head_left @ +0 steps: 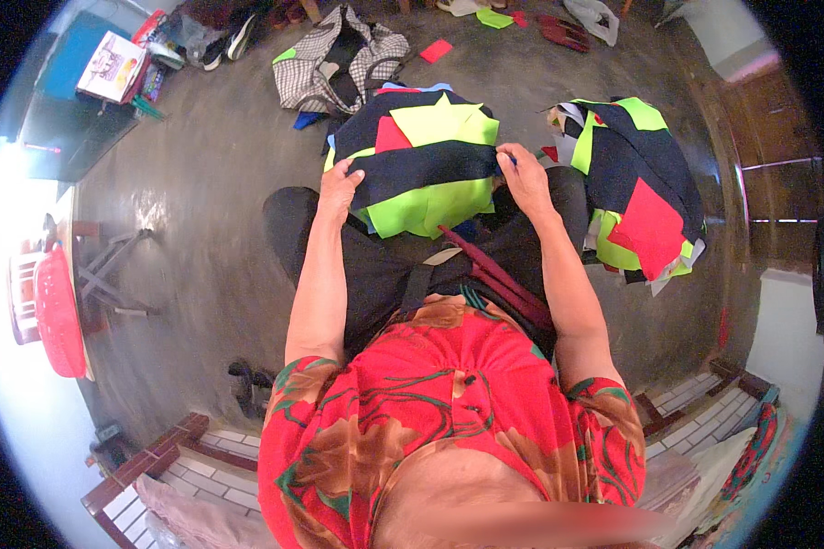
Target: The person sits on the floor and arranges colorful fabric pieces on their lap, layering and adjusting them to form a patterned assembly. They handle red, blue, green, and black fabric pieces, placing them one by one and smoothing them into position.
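A stack of cut cloth pieces, dark navy, neon yellow-green and red, lies over my knees. Across its top stretches a dark navy cloth strip (426, 165). My left hand (339, 188) pinches the strip's left end and my right hand (525, 174) grips its right end, pulling it flat over a neon green cloth piece (421, 206). A small red piece (391, 135) lies further up the stack. My lap is covered by black cloth with dark red straps (494, 270).
A second heap of navy, green and red cloth pieces (641, 192) sits on the floor to my right. A checked bag (339, 59) lies ahead, scraps beyond it. A red basket (57, 316) and wooden stool are at left. Grey concrete floor (201, 165).
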`<act>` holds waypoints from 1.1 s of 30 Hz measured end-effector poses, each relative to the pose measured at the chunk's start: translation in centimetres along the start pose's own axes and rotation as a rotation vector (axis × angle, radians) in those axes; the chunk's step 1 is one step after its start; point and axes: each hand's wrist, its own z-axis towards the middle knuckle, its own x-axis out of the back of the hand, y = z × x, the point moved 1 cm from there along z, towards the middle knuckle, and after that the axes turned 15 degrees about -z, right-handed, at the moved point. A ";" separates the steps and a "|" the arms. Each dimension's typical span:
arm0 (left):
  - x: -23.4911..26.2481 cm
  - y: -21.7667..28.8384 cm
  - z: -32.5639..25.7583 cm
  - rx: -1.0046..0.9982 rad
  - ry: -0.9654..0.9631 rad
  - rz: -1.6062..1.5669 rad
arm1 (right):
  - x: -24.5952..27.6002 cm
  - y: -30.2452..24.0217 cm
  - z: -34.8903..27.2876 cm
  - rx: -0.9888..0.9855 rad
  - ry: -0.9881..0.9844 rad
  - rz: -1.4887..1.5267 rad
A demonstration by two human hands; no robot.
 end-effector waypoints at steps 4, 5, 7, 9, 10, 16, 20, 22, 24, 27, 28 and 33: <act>0.5 -1.2 0.5 0.000 0.084 0.210 | -1.2 1.0 0.0 -0.002 -0.077 -0.060; 0.9 -1.7 0.5 -0.028 0.120 0.303 | -1.5 0.9 -0.1 -0.001 -0.103 -0.103; 0.7 -1.4 0.1 -0.087 0.178 0.490 | -1.6 0.5 -0.1 -0.008 -0.147 -0.194; 0.7 -1.3 0.1 -0.077 0.190 0.498 | -1.6 0.0 -0.3 0.003 -0.199 -0.273; 0.8 -1.3 0.1 -0.072 0.197 0.505 | -1.7 -0.2 -0.5 0.008 -0.226 -0.311; -0.3 0.5 -0.7 -0.173 0.257 0.359 | -3.6 -0.3 -1.2 0.125 -0.655 -0.427; 0.8 -0.9 -0.2 -0.241 0.312 0.344 | -4.1 -0.2 -1.2 0.069 -0.787 -0.501; 0.7 -0.7 -0.3 -0.252 0.369 0.426 | -4.3 0.2 -1.0 0.039 -0.696 -0.488; 0.8 -0.9 -0.2 -0.287 0.383 0.447 | -4.3 0.2 -0.9 0.028 -0.529 -0.440; 0.8 -0.7 -0.3 -0.263 0.374 0.441 | -4.1 -0.2 -0.2 -0.019 -0.311 -0.344; 0.6 -0.5 -0.4 -0.242 0.364 0.433 | -4.4 -0.1 0.4 -0.027 -0.250 -0.315; 0.8 -1.0 0.0 -0.275 0.365 0.432 | -7.5 1.1 2.6 -0.125 -0.243 -0.262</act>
